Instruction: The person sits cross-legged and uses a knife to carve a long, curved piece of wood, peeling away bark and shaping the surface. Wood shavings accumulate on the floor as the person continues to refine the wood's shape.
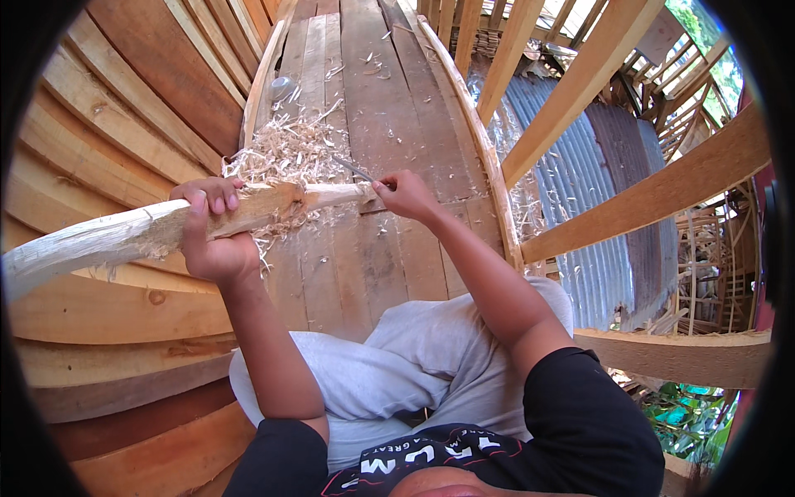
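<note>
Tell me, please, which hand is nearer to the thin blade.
Right. The blade juts from the right hand; the left hand is farther left, gripping the pale wooden pole.

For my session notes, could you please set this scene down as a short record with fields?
Left hand: the left hand grips a pale wooden pole
Right hand: the right hand holds a thin metal blade near the pole's narrower end; contact unclear
Pole shape: narrower at the right end
Debris: curled wood shavings heaped beyond the pole
Floor: wooden planks
Left side: wooden boards
Right side: slanting timber posts, corrugated metal sheets beyond
</note>
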Demonstrator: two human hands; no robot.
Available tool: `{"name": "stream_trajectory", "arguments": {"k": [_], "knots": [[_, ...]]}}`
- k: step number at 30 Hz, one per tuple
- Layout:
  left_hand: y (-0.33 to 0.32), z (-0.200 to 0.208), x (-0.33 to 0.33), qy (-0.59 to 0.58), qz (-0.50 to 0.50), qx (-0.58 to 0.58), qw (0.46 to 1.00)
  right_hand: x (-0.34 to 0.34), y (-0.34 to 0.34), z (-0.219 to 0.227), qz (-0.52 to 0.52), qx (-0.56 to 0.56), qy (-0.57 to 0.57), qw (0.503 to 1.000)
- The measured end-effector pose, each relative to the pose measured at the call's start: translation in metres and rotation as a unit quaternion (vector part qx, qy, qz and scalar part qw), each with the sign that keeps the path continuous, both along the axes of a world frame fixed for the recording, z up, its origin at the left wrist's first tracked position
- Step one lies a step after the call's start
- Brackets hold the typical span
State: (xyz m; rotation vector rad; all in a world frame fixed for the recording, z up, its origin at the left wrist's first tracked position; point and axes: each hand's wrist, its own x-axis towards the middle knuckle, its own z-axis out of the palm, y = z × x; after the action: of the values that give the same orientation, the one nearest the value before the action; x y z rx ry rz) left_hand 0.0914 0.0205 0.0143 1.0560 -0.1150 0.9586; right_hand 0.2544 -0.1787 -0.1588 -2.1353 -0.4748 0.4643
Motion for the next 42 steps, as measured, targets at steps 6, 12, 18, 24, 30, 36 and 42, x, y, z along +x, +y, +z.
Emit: {"name": "stream_trajectory", "arguments": {"k": [6,12,18,24,30,36,42], "knots": [[0.010,0.000,0.001,-0.008,-0.048,0.011,0.999,0.001,-0.003,-0.016,-0.034,0.036,-0.036,0.998],[0.009,0.005,0.002,0.004,-0.060,0.062,0.996,0.001,0.002,-0.017,-0.029,0.041,-0.025,0.998],[0.009,-0.006,0.001,-0.024,-0.050,-0.014,0.998,-0.012,0.008,-0.016,-0.055,0.041,0.156,0.985],[-0.003,-0.001,0.002,-0.024,-0.015,-0.028,0.999,-0.017,0.011,-0.022,-0.045,0.109,0.314,0.942],[-0.008,-0.001,0.002,-0.023,-0.003,-0.052,0.998,-0.023,0.016,-0.009,-0.028,0.143,0.328,0.933],[-0.010,0.002,0.001,-0.038,0.006,-0.064,0.997,-0.027,0.021,0.007,-0.061,0.086,0.220,0.970],[-0.015,0.004,0.000,-0.041,0.015,-0.063,0.997,-0.022,0.015,0.017,-0.069,0.066,0.265,0.960]]}}
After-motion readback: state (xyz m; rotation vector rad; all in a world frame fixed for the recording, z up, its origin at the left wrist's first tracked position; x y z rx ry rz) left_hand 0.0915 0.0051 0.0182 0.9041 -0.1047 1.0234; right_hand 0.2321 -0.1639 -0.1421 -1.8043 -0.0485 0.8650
